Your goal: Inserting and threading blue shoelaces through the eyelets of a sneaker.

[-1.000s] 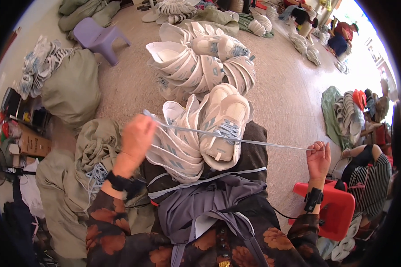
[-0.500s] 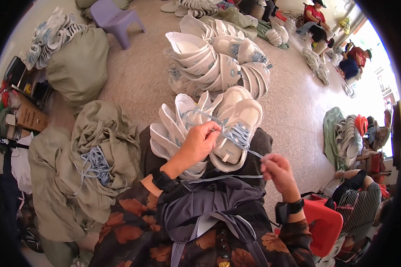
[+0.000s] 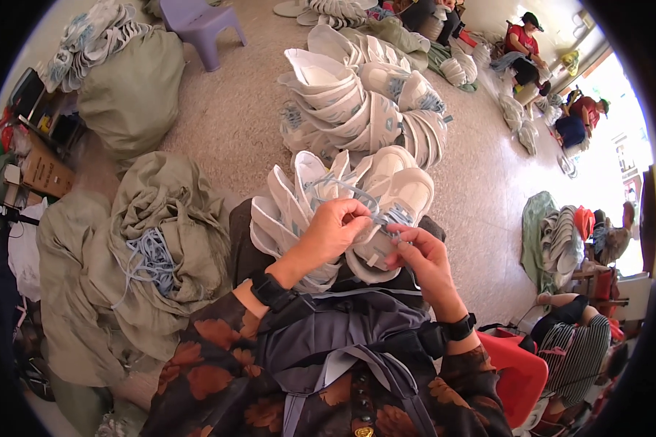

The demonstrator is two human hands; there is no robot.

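On my lap lies a pale grey-white shoe upper (image 3: 410,191) with a light blue shoelace (image 3: 395,215) threaded across its front. My left hand (image 3: 335,231) is closed in a pinch on the lace at the upper's left edge. My right hand (image 3: 424,264) also pinches the lace, close to the eyelets on the other side, its fingers near my left fingertips. The exact grip points are partly hidden by the fingers. More nested shoe uppers (image 3: 275,211) fan out to the left, touching the one under my hands.
Beyond my knees, a large curved stack of shoe uppers (image 3: 342,102) stands on the floor. At the left, a bundle of blue laces (image 3: 151,261) rests on green-grey cloth (image 3: 87,291). A purple chair (image 3: 202,29) and a red stool (image 3: 516,375) are nearby. Other people sit at the right.
My right hand has moved left and slightly up, from pulling the lace out at the right to the upper beside my left hand. My left hand stays almost in place.
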